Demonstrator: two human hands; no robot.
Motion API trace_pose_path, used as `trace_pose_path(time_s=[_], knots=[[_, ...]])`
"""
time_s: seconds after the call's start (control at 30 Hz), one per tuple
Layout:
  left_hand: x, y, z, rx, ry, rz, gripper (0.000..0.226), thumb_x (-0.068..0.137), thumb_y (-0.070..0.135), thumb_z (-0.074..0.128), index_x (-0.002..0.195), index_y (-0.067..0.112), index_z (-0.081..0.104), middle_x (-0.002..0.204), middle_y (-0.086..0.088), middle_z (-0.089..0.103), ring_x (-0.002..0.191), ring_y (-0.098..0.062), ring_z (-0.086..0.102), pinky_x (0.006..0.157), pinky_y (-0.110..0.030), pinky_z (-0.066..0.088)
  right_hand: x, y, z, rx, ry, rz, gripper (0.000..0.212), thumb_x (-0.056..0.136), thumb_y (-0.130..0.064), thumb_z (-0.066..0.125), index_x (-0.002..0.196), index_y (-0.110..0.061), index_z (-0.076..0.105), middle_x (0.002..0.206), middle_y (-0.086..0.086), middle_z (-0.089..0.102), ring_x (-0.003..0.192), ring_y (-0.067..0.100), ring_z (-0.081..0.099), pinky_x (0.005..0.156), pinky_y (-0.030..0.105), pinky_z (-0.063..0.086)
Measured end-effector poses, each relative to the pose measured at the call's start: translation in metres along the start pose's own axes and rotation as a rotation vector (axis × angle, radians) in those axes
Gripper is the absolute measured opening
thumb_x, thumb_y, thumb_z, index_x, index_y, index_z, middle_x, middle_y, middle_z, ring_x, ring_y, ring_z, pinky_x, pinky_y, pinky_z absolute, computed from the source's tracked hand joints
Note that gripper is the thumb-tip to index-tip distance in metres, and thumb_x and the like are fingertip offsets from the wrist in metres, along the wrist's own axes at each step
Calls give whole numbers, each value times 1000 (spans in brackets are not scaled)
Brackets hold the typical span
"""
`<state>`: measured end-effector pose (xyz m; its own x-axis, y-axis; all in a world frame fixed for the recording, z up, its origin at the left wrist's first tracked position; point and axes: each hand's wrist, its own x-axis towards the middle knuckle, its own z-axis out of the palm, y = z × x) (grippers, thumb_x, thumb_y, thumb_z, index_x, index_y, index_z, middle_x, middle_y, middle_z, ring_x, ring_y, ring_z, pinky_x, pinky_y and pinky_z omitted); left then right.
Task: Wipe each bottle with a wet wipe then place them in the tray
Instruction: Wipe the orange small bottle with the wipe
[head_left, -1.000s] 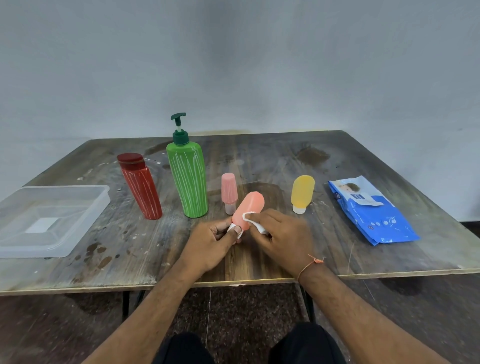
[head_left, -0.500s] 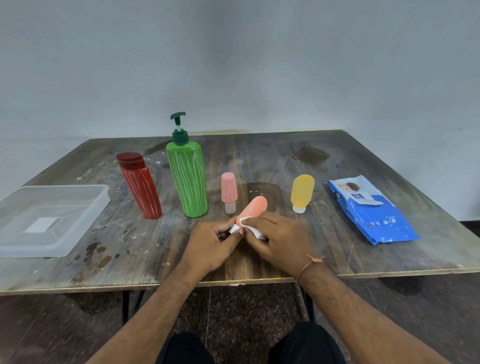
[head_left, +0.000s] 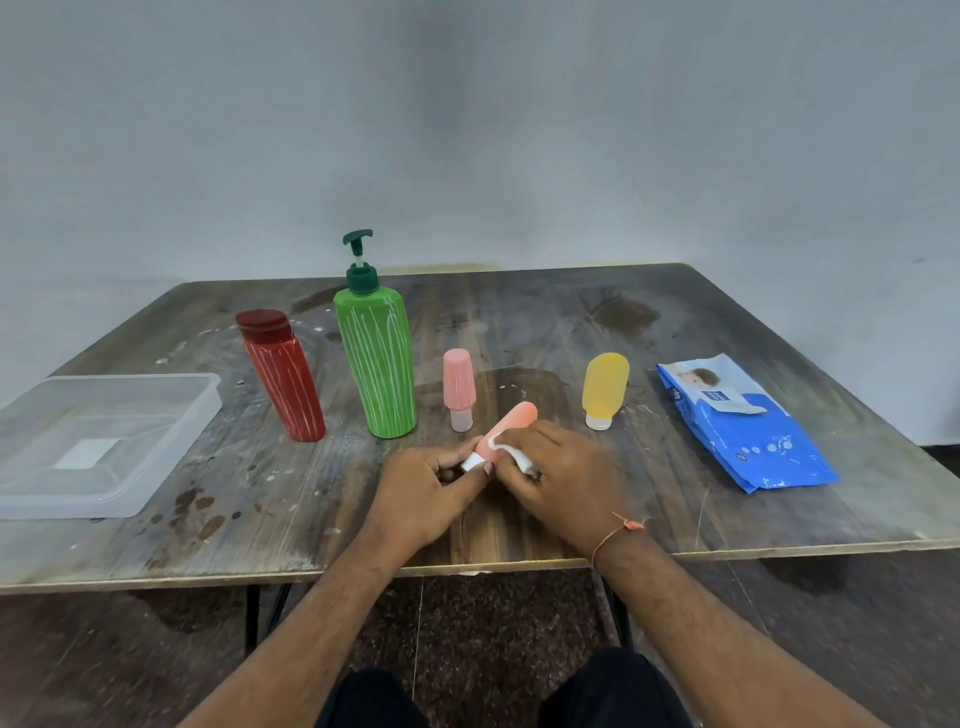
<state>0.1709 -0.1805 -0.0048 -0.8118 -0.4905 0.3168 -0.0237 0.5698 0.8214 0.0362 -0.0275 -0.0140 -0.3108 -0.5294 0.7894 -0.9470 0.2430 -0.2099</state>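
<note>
The left hand (head_left: 423, 496) pinches the white cap end of the orange bottle (head_left: 511, 426), which slants up off the table (head_left: 571, 322), while the right hand (head_left: 563, 478) grips a wet wipe (head_left: 511, 452) pressed against its side. Just behind stand the pink bottle (head_left: 458, 387), yellow bottle (head_left: 604, 388), green pump bottle (head_left: 375, 358) and red bottle (head_left: 283, 384) (all upright). The tray (head_left: 156, 457) sits far left, the wipes pack (head_left: 743, 421) right.

- Soft, even, fairly dim light; the wall (head_left: 467, 130) shows no glare.
- Faint sheen on the wet surface (head_left: 649, 467).
- Wide-angle bending at the edges.
- Slight softness throughout, corners darker.
</note>
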Motion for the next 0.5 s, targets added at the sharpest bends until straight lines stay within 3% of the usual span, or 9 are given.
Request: trace_pose_path(time_s=[0.1,0.2,0.33,0.5], knots=[[0,1,1,14,1,8,42,92,18,80,128,36,67,100,31,71,70,19,60,69,-4,44,2,6,1,-34,79,129,22,99,-26,67,116,-19,79,101,1,75,77,20,69,63,33,58],[0,-1,0,4,-13,3,39,92,23,79,127,37,70,98,31,76,80,16,65,76,-11,51,2,6,0,17,21,64,27,99,-23,68,125,-21,78,109,-1,76,84,20,71,66,35,60],[2,-1,-1,-29,-34,0,37,94,19,78,128,31,73,111,24,76,103,5,72,92,-21,57,1,0,-2,95,-63,-47,22,98,-36,69,115,-29,81,101,-11,75,80,15,71,62,33,55],[3,-3,-3,-33,-51,-22,39,93,19,78,129,32,72,113,25,75,108,5,71,94,-17,54,3,4,-2,-13,74,72,25,99,-31,65,119,-26,80,105,-7,77,81,17,71,63,34,57]])
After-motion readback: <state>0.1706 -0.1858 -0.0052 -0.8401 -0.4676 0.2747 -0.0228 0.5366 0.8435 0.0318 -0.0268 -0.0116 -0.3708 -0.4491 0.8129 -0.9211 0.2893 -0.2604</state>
